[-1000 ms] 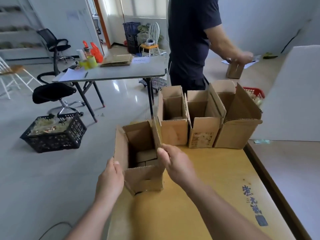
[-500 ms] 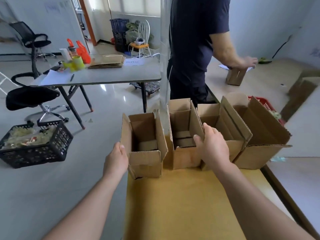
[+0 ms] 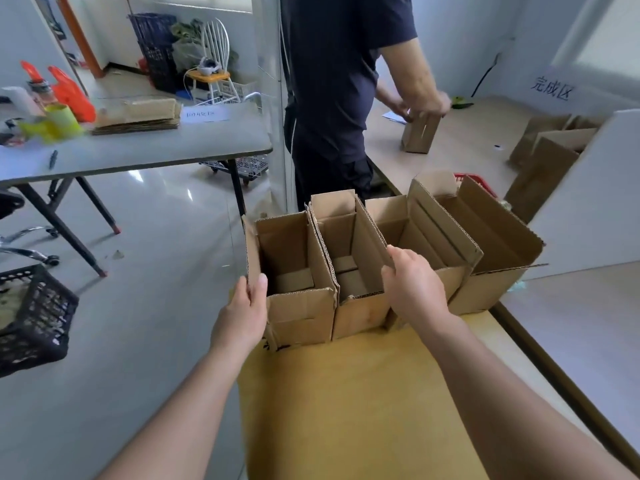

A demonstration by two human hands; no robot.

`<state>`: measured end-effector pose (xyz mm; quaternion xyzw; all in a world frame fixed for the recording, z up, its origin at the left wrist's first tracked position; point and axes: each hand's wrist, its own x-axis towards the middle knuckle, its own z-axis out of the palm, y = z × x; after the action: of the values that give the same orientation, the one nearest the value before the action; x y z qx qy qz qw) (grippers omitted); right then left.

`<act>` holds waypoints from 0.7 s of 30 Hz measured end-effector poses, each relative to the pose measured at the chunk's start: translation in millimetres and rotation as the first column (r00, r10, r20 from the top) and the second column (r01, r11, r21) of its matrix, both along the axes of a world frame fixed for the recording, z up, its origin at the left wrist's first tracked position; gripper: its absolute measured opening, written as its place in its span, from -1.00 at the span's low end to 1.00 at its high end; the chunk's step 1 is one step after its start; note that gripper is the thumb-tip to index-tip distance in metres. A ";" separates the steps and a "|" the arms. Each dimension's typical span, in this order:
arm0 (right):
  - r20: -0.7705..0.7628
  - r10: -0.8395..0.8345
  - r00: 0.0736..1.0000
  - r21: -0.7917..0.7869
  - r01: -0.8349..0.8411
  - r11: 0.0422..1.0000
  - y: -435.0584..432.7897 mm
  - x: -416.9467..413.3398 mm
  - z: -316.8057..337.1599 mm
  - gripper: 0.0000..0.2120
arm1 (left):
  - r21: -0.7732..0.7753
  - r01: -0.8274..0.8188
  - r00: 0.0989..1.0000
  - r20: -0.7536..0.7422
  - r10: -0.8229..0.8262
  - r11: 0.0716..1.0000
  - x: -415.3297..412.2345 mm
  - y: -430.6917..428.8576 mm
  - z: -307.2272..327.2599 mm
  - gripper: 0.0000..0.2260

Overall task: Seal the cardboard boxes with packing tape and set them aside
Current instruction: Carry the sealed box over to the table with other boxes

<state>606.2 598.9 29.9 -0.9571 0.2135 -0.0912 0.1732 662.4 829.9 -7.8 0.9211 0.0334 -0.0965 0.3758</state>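
Several open cardboard boxes stand in a row at the far end of the brown table. My left hand grips the left flap of the leftmost box. My right hand rests on the near right edge of the second box, beside the third box. A larger box stands at the right end with its flaps up. All flaps are open and I see no packing tape.
A person in dark clothes stands beyond the boxes, handling a small box on a far table. More boxes sit at the far right. A grey table and a black basket are at the left.
The leftmost box has been pushed forward against the row. My right hand left it and came to the second box's right edge. My view has shifted closer.
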 end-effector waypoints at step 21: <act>0.209 -0.074 0.975 -0.300 0.136 0.944 -141.7 -343.2 -31.4 -0.96 | 0.329 0.548 0.733 0.255 -0.631 0.769 -289.5 -228.3 2.1 -0.56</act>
<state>263.0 457.2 -1.5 -0.9461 0.2294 -0.2261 0.0346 372.9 601.6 -5.8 0.9222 -0.3189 -0.0408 0.2150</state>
